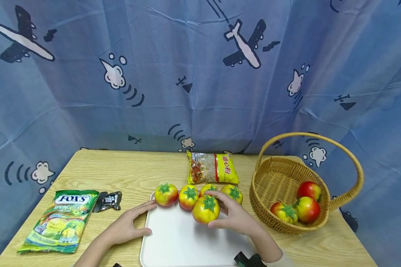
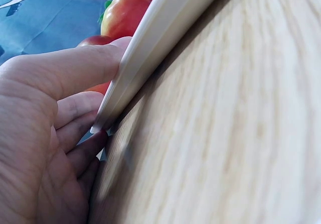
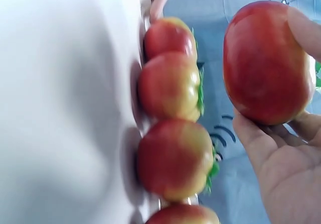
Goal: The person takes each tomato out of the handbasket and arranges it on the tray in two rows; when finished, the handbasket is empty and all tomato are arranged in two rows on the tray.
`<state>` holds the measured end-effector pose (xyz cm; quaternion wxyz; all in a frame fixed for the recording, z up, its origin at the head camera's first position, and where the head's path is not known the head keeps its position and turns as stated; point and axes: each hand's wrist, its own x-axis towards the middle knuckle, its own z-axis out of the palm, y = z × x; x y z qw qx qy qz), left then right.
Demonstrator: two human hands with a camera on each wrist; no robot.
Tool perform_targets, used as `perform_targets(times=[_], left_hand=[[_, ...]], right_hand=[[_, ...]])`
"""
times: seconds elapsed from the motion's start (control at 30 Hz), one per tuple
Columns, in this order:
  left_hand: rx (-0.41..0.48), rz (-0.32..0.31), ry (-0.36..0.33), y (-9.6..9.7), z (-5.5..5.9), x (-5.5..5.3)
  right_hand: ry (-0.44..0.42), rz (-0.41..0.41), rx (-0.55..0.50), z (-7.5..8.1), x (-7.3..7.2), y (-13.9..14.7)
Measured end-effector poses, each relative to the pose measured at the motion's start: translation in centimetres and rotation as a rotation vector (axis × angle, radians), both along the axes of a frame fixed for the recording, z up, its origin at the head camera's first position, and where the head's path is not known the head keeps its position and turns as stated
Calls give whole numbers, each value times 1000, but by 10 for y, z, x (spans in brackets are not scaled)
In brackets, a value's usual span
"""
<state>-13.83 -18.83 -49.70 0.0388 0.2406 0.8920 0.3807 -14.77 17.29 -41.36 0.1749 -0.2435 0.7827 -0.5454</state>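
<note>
My right hand [image 1: 235,217] grips a red-and-yellow tomato [image 1: 205,210] with a green leafy top, thumb on one side and fingers on the other. In the right wrist view this tomato [image 3: 266,63] is held up off the tray. Several like tomatoes, such as the leftmost one [image 1: 166,195], stand in a row along the far edge of the white tray [image 1: 173,241]. At the tray's left rim, my left hand [image 1: 125,224] rests with thumb and forefinger spread; in the left wrist view its thumb touches the rim [image 2: 145,48].
Right of the tray stands a wicker basket [image 1: 265,211] with a tall handle and three red-and-yellow fruits inside. A yellow pasta bag [image 1: 208,168] lies behind the tray. On the left are a green candy bag [image 1: 60,222] and a small black packet [image 1: 108,201].
</note>
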Motion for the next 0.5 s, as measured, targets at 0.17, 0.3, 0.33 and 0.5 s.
perform_targets(times=[0.17, 0.3, 0.33, 0.5], left_hand=[[-2, 1, 13, 0, 0, 0], [-1, 12, 6, 0, -1, 1], [-3, 12, 7, 0, -1, 1], [7, 17, -19, 0, -1, 1]], right_hand=[[6, 40, -3, -2, 1, -17], [31, 54, 46, -2, 1, -31], [36, 61, 55, -3, 1, -35], [33, 100, 83, -4, 1, -51]])
